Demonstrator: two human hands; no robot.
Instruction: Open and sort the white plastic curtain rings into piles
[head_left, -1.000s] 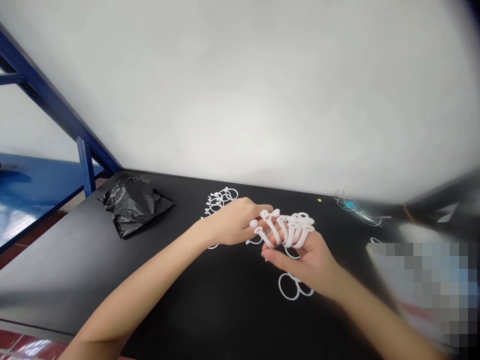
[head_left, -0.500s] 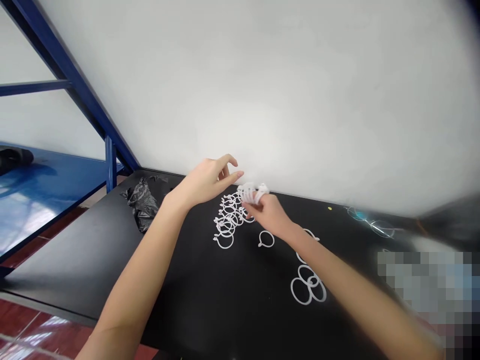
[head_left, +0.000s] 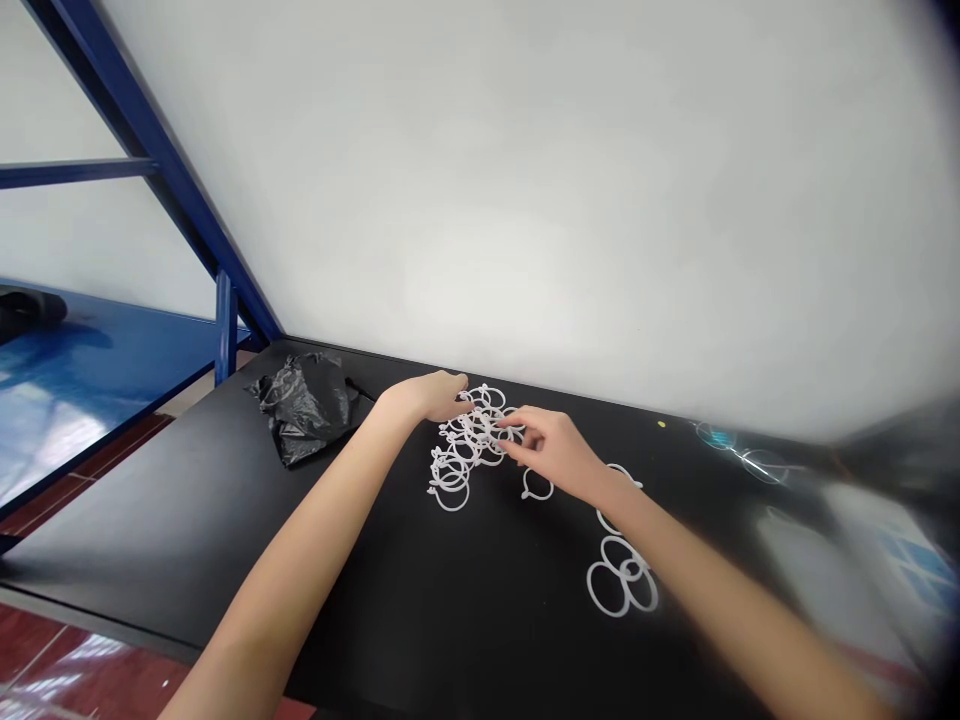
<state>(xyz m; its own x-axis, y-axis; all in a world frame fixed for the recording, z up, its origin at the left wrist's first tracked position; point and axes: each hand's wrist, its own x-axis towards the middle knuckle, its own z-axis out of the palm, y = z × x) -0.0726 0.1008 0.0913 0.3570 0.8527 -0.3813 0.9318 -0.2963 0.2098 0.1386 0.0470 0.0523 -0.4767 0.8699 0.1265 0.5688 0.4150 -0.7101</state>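
Observation:
White plastic rings with small knobs [head_left: 451,490] lie overlapping in a heap on the black tabletop [head_left: 420,600]. At the heap's left and far side is my left hand [head_left: 439,393], its fingers apart and their tips against the rings. My right hand [head_left: 551,447] reaches in from the right, thumb and forefinger separated at the heap's edge. No ring is visibly gripped by either hand. Just below my right hand lies a single ring [head_left: 538,497]. Farther right, plain white rings [head_left: 607,588] overlap, and my right forearm partly hides some of them.
A crumpled black plastic bag [head_left: 311,405] lies left of my left forearm. Eyeglasses [head_left: 763,467] and a small yellow bit [head_left: 661,424] are at the right. A pale wall [head_left: 570,200] borders the table's far edge; blue metal framing [head_left: 184,215] rises at the left.
The bunch of white rings that my right hand held has been let go onto the heap. My left hand has come down to the rings, and the black bag shows more fully.

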